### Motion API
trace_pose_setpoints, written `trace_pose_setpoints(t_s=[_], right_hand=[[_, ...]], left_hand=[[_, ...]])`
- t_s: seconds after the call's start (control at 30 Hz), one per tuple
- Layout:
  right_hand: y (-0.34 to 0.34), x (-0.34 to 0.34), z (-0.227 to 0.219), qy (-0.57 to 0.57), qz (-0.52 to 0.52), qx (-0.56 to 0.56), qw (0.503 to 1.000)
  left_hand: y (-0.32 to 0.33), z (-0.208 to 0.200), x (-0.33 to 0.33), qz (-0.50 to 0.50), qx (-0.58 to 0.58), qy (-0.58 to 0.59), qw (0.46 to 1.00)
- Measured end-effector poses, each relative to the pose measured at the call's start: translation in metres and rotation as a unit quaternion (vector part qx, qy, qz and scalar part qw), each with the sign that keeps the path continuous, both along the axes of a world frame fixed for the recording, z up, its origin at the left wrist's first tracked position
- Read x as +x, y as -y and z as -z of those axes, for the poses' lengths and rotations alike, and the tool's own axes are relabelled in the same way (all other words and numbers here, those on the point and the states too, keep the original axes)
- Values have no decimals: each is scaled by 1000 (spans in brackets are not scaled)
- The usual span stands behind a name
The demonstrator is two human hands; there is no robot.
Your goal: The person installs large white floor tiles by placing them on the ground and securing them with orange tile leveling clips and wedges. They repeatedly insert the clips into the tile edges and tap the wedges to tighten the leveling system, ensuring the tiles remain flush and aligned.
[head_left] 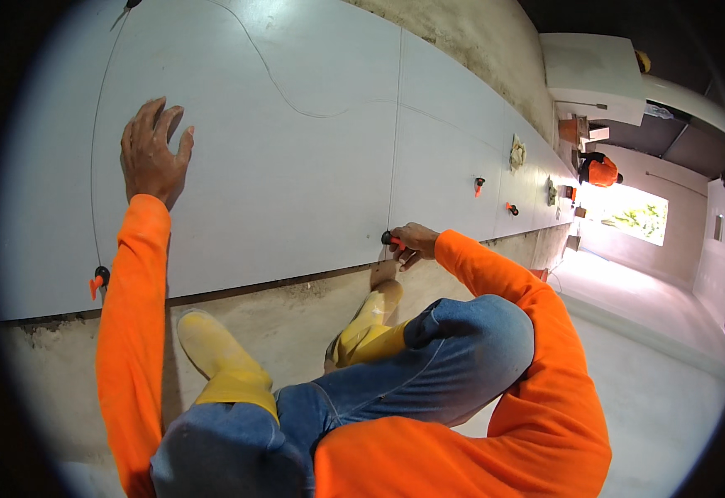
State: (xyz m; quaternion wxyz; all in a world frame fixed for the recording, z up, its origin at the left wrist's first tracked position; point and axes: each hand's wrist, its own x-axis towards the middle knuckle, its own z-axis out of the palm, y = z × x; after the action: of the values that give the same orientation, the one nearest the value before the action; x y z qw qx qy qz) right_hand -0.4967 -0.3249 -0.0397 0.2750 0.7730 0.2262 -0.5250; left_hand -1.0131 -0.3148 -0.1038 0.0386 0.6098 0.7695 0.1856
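My left hand [153,158] lies on a large pale grey tile [271,187], its fingers spread and nothing in it. Farther right, my right hand [419,241] is closed around a small tile leveler [391,239] with a black round cap and an orange handle. That leveler stands at the near end of the joint between two tiles. Another tile leveler [100,280] sits in the left joint, beside my left sleeve. My fingers partly hide the held one.
Beyond my right hand, two more levelers [479,185] and crumpled cloths [518,153] lie on the tiles. A thin cord [275,83] curves across them. My yellow boots [221,353] rest on the rough floor [296,303]. A person in orange [602,171] is far right.
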Motion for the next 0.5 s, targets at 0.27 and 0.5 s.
trace_pose_setpoints(t_s=[0.27,0.5], right_hand=[[-4,7,-15,-12,18,-45,999],[19,-17,-40,-20,-628,195,753]], left_hand=[[1,-4,1,-13,-11,-1,1000],[0,-3,2,-9,-17,-3,1000]])
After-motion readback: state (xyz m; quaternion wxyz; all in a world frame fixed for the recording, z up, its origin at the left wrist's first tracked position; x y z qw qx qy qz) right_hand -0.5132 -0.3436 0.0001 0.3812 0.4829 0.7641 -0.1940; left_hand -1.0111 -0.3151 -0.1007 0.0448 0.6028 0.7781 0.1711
